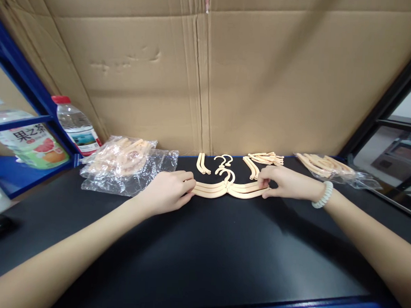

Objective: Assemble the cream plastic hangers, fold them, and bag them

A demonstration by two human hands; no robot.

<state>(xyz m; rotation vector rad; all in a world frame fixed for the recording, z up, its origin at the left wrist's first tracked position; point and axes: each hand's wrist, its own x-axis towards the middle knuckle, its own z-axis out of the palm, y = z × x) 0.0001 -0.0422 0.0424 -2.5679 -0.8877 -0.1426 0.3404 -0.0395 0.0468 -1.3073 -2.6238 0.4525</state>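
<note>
Left hand (168, 188) and right hand (288, 182) are apparently pinching opposite ends of curved cream plastic hangers (210, 189) lying crosswise between them.

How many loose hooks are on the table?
2: the left hook and the right hook, side by side behind the joined hangers. More may be hidden in the left bag or right bag.

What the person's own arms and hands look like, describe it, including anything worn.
Both the left hand and the right hand are ungloved, and no sleeve shows along either forearm. A pale, faintly greenish bracelet with a bumpy, beaded or coiled surface circles the right wrist. Nothing worn shows on the left wrist, and no rings can be made out.
</note>
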